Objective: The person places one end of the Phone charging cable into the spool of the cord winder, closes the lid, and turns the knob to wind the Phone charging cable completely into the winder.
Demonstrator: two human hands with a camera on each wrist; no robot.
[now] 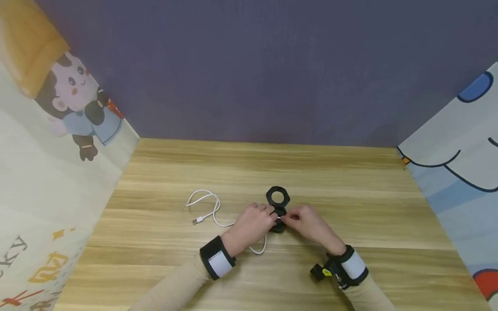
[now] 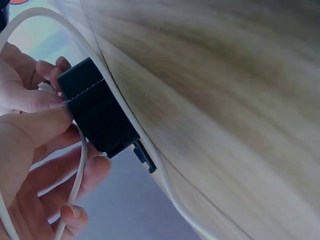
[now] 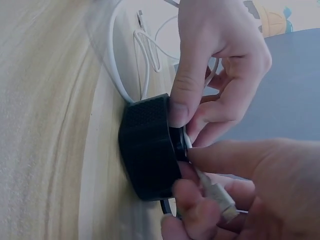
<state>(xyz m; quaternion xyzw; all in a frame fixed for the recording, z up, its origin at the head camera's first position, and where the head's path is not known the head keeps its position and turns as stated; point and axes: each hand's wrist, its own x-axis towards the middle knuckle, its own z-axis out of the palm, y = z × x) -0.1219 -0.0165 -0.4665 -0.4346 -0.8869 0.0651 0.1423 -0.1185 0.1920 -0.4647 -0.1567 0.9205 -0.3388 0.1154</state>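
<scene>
Wood-grain desk (image 1: 179, 276), dark wall panel (image 1: 249, 73), one small black case with its lid up

So the black case (image 1: 278, 227) sits around the middle of the desk, apparently resting flat on it, opening upward. Its ring-shaped lid (image 1: 278, 188) is folded out to the far side, which leaves the opening free for fingers.

Left hand (image 1: 252, 222) grips the case from the left, thumb on the rim and fingers curled, I'd guess to keep something that light from sliding. Cable runs past those fingers too; can't tell if they're pinching it.

Right hand (image 1: 309, 222) comes in from the right, pinching the white cable (image 3: 110, 55) just behind its small plug (image 3: 220, 199). Gripping that close to the end probably gives better control of a floppy cord.

The rest of the cable loops loosely to the left, plus a short bend on the near side. Its USB plug (image 1: 198, 220) lies loose there, well apart from the case.

Further out: black wristbands (image 1: 218, 258), light sleeves (image 1: 175, 283), cartoon figure (image 1: 83, 93) on the left wall.
</scene>
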